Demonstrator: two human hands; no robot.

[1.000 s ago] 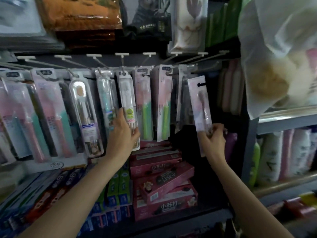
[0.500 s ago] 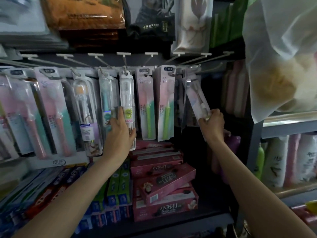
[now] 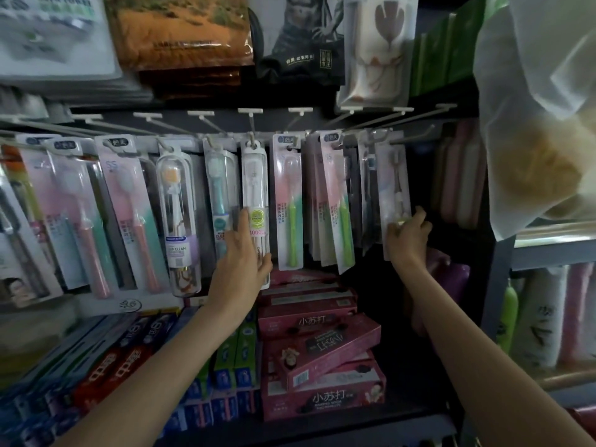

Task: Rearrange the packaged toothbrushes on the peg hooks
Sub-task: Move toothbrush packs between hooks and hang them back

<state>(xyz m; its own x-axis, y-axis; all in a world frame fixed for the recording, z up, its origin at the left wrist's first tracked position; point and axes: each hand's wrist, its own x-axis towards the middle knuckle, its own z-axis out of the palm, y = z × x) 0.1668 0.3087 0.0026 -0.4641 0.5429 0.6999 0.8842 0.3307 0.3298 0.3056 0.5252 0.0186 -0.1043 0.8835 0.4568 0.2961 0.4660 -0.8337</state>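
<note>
Packaged toothbrushes hang in a row from white peg hooks [image 3: 248, 122]. My left hand [image 3: 243, 256] grips the lower part of a clear pack with a white toothbrush [image 3: 256, 185] and a green round label, which hangs on a middle hook. My right hand [image 3: 408, 235] pinches the bottom of a pale pink toothbrush pack [image 3: 392, 185] that hangs near the right end of the row. Between them hang two pink-and-green packs [image 3: 288, 201] with green brushes. A teal toothbrush pack [image 3: 219, 191] hangs just left of my left hand.
Red toothpaste boxes [image 3: 319, 346] are stacked on the shelf below, with blue and green ones [image 3: 232, 362] to their left. A translucent bag [image 3: 541, 101] hangs at upper right. A grey shelf post [image 3: 495, 301] stands at the right. Packaged goods [image 3: 180, 30] sit above the hooks.
My right hand lifted the pale pink pack from below the row up to the right-end hook, where it now hangs straight. My left hand stayed on the white toothbrush pack.
</note>
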